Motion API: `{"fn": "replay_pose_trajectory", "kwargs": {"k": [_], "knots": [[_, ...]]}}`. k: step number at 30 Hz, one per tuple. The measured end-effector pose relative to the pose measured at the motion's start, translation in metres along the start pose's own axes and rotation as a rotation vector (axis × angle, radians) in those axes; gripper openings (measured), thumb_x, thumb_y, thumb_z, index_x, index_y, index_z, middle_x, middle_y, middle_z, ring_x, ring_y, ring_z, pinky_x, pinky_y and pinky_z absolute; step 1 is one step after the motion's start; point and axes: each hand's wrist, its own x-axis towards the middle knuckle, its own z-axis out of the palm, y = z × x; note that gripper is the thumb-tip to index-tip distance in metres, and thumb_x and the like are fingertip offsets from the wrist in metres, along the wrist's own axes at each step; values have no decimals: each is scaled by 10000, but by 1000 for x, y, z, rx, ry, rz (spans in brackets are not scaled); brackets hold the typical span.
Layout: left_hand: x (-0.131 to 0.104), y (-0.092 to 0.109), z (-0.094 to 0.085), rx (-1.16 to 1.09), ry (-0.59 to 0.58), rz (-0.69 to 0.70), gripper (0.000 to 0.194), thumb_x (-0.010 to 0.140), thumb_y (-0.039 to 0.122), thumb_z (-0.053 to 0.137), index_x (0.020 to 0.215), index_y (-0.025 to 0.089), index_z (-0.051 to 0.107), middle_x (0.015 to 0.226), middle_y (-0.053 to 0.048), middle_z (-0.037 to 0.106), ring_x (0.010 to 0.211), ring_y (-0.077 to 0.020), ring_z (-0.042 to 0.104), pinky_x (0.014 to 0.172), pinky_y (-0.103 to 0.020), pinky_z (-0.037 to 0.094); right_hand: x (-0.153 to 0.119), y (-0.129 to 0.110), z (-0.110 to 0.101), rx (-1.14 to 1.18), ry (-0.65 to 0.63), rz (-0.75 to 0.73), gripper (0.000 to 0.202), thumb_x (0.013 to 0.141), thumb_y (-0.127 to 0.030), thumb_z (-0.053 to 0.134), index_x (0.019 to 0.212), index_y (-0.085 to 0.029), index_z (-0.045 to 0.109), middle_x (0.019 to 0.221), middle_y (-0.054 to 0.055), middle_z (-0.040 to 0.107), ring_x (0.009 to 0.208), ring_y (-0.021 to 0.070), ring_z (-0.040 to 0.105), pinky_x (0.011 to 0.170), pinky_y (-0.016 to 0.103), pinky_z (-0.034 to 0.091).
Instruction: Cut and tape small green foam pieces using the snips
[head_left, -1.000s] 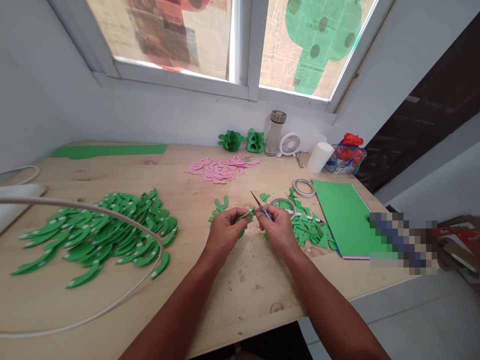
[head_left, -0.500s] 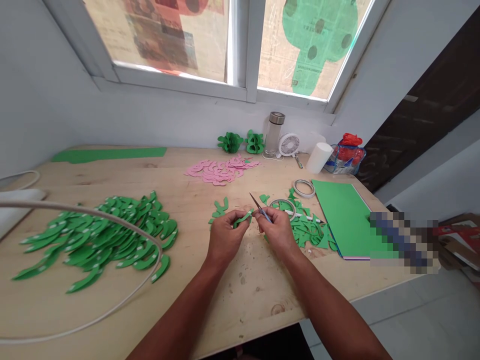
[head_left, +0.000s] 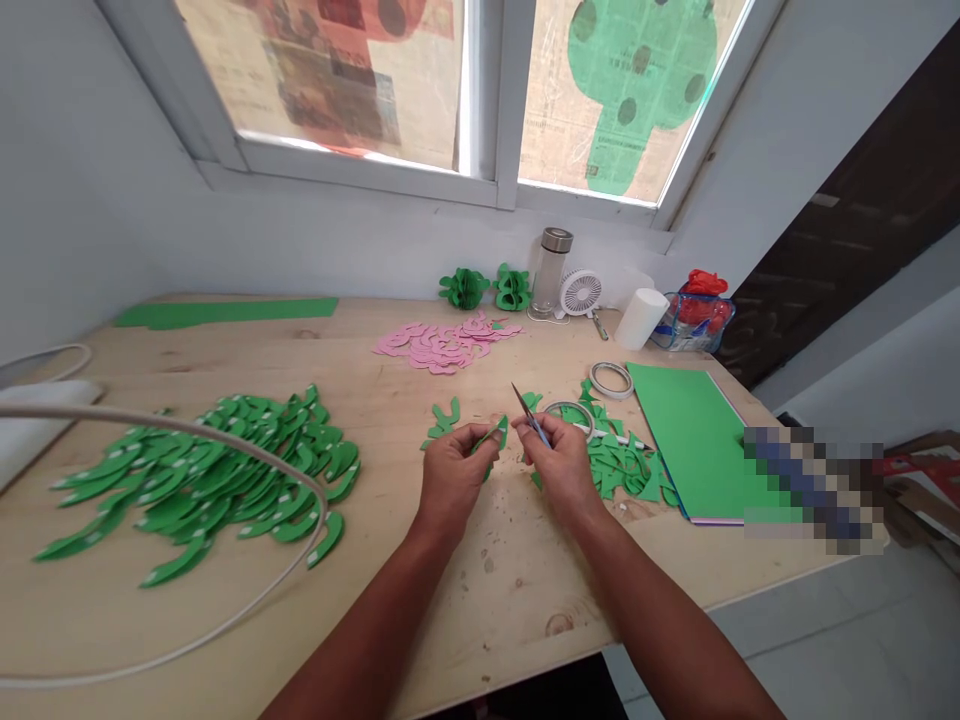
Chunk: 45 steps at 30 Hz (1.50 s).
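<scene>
pinching green paper (head_left: 502, 428), left fingers (head_left: 466, 432) face right fingers (head_left: 553, 428) gripping a pointed tool (head_left: 523, 402).

No word, number or brand can be read. Beyond and above the fingers (head_left: 466, 436), faint rows of small print cross the right window pane's paper (head_left: 551, 110), some over a green cactus shape (head_left: 616, 145); the left pane's paper (head_left: 236, 75) bears print-like marks too. All are too blurred to decipher.
</scene>
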Motion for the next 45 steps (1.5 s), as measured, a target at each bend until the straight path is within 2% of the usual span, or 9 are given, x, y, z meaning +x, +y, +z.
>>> {"fn": "replay_pose_trajectory", "kwargs": {"k": [7, 11, 15, 20, 30, 36, 41, 45], "knots": [[-4, 5, 3, -85, -63, -47, 235, 612, 353, 679, 662, 123, 667, 527, 14, 546, 483, -82, 440, 456, -200, 312, -1, 2, 1, 11, -15, -10, 217, 687, -363, 596, 732, -151, 599, 486, -75, 373, 440, 68, 284, 417, 206, 213], [-6, 8, 4, -73, -71, -40, 231, 617, 353, 669, 669, 128, 682, 592, -11, 592, 521, -99, 480, 487, -215, 353, -1, 3, 0, 2, -4, -40, 219, 681, -377, 596, 688, -158, 576, 497, -69, 382, 457, 73, 293, 431, 211, 225], [-7, 10, 4, -95, -79, -51, 228, 610, 291, 669, 769, 129, 691, 681, -27, 627, 572, -109, 516, 511, -216, 382, 0, 2, -1, 7, 26, -32, 215, 682, -371, 591, 669, -160, 554, 514, -64, 394, 472, 76, 307, 447, 212, 245], [-5, 6, 2, -67, -130, -48, 178, 630, 232, 630, 770, 141, 692, 639, -2, 619, 579, -106, 525, 537, -213, 397, 1, 1, -2, 33, 54, -25, 206, 685, -360, 590, 663, -164, 534, 536, -60, 408, 500, 80, 330, 470, 210, 262], [-3, 0, 1, -80, -222, 4, 183, 660, 248, 628, 803, 148, 684, 781, -39, 689, 768, -175, 614, 727, -277, 458, 1, -1, -1, 41, 29, -25, 213, 693, -369, 595, 683, -162, 543, 568, -44, 423, 519, 87, 332, 481, 213, 277], [-1, -3, 2, -22, -195, 59, 172, 650, 273, 625, 762, 150, 668, 699, -26, 657, 693, -166, 591, 639, -264, 457, 1, -1, -3, 45, 46, -38, 222, 693, -382, 594, 680, -169, 532, 547, -53, 404, 507, 84, 315, 466, 209, 261], [2, -7, 0, 93, -179, 98, 164, 672, 290, 594, 605, 141, 592, 552, 24, 530, 527, -105, 466, 516, -220, 368, 1, -3, -4, 43, 77, -36, 230, 685, -382, 607, 669, -170, 521, 530, -65, 363, 490, 76, 287, 448, 207, 237], [-1, -5, -1, 149, -179, 144, 163, 706, 284, 569, 620, 146, 583, 572, 20, 531, 546, -111, 468, 542, -226, 373, 1, -3, -2, 80, 85, 2, 244, 670, -390, 623, 707, -161, 548, 527, -70, 352, 477, 72, 276, 435, 205, 228]]}}
